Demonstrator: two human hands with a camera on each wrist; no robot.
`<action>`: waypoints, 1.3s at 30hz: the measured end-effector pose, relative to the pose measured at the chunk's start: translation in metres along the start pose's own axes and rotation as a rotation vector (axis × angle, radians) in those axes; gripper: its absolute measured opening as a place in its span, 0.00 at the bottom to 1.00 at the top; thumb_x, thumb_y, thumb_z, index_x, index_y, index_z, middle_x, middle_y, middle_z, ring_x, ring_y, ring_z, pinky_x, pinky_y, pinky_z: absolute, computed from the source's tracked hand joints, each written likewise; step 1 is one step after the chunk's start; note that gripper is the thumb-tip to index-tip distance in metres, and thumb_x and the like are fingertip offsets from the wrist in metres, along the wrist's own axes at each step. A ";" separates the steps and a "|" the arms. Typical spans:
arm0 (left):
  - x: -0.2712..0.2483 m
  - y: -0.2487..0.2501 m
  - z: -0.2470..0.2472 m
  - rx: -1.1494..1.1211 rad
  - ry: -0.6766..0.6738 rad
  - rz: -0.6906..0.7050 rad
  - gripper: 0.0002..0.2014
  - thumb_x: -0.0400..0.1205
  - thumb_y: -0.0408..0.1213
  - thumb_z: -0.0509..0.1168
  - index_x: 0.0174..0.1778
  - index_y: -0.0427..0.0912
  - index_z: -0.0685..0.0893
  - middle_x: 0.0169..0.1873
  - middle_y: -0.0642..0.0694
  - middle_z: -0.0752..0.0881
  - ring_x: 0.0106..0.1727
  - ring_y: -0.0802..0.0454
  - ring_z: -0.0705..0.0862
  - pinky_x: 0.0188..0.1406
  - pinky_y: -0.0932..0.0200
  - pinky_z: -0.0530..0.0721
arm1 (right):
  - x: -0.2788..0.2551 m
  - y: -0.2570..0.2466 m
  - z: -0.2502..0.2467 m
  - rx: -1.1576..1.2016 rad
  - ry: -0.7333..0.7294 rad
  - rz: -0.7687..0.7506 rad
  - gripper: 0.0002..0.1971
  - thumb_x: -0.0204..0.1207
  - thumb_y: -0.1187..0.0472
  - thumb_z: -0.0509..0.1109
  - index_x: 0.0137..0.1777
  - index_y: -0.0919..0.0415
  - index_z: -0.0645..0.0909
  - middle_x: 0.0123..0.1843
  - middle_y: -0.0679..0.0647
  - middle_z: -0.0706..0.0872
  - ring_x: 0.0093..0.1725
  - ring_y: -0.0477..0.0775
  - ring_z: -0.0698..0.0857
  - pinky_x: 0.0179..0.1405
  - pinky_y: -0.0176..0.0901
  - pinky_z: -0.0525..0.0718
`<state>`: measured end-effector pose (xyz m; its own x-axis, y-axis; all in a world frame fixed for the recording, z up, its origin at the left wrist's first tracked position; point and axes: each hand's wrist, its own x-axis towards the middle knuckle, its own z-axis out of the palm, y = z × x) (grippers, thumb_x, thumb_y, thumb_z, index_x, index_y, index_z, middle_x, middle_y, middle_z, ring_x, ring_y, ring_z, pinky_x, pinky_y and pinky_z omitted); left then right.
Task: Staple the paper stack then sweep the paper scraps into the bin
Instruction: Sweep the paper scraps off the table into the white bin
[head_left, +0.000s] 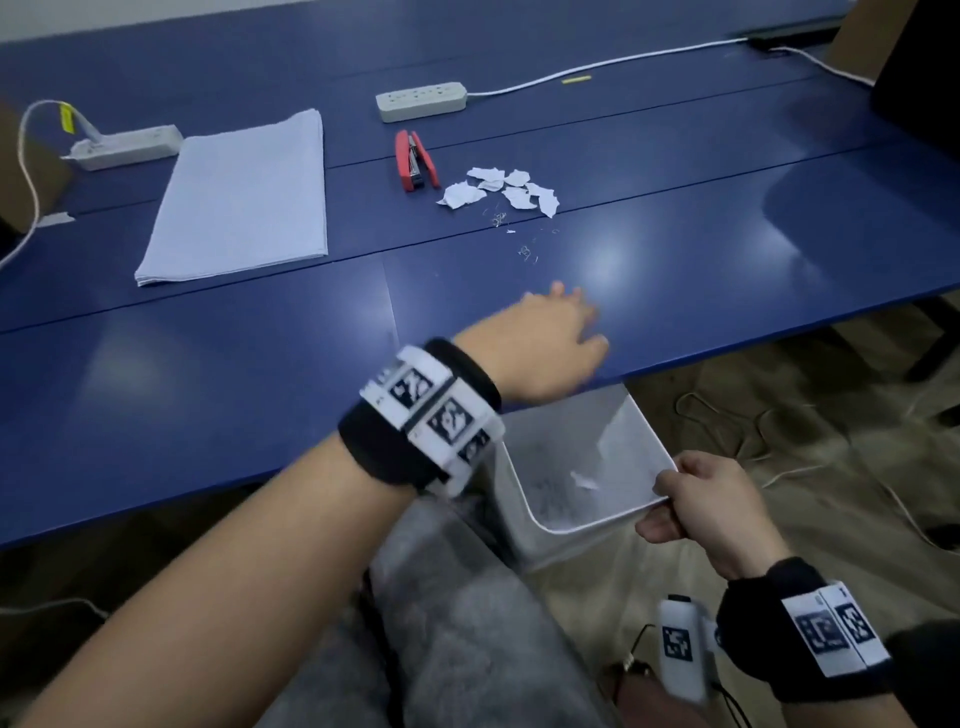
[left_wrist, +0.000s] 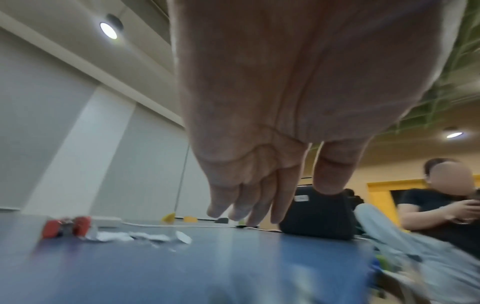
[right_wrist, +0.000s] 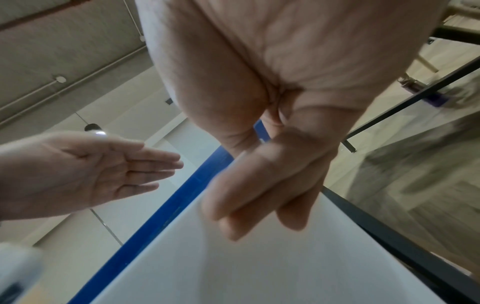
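Observation:
A white paper stack (head_left: 239, 200) lies flat on the blue table (head_left: 156, 389) at the left. To its right lies a red stapler (head_left: 414, 161), with torn white paper scraps (head_left: 501, 191) and loose staples (head_left: 524, 244) beside it. My left hand (head_left: 550, 343) hovers open, fingers straight, near the table's front edge and short of the scraps; it holds nothing. My right hand (head_left: 711, 509) grips the near right corner of the white bin (head_left: 587, 525), held just below the table edge. A few scraps and staples lie in the bin. In the right wrist view my fingers (right_wrist: 262, 185) curl over the bin wall (right_wrist: 233, 267).
Two power strips (head_left: 421, 100) (head_left: 127, 146) with white cables sit at the back of the table. A dark bag (left_wrist: 318, 214) stands on the table's far right. Cables trail on the floor (head_left: 779, 467). Another person (left_wrist: 441, 226) sits beyond the table.

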<state>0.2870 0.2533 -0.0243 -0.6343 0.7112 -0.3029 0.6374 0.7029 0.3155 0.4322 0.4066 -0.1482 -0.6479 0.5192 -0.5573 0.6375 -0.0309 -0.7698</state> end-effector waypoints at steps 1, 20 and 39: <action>0.011 -0.013 -0.011 0.030 0.016 -0.042 0.25 0.89 0.43 0.50 0.79 0.35 0.69 0.84 0.36 0.62 0.86 0.42 0.56 0.83 0.48 0.57 | 0.001 0.000 0.001 -0.008 0.000 0.000 0.07 0.80 0.77 0.61 0.48 0.80 0.80 0.24 0.69 0.86 0.17 0.62 0.86 0.18 0.44 0.86; 0.161 -0.110 -0.085 0.367 0.031 -0.303 0.26 0.87 0.51 0.49 0.54 0.33 0.83 0.64 0.31 0.83 0.64 0.33 0.80 0.62 0.46 0.76 | 0.052 -0.025 0.007 -0.086 -0.037 0.051 0.06 0.77 0.77 0.62 0.44 0.75 0.81 0.28 0.69 0.87 0.20 0.65 0.88 0.29 0.59 0.92; 0.145 -0.056 -0.058 0.368 -0.163 -0.113 0.33 0.87 0.60 0.39 0.83 0.45 0.63 0.81 0.46 0.70 0.83 0.43 0.65 0.80 0.39 0.60 | 0.077 -0.038 0.007 -0.017 -0.096 0.051 0.06 0.79 0.77 0.62 0.46 0.75 0.80 0.33 0.71 0.86 0.21 0.65 0.89 0.26 0.50 0.89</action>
<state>0.1338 0.3166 -0.0342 -0.6506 0.6003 -0.4651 0.7003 0.7112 -0.0617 0.3555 0.4416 -0.1640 -0.6511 0.4327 -0.6235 0.6768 -0.0406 -0.7350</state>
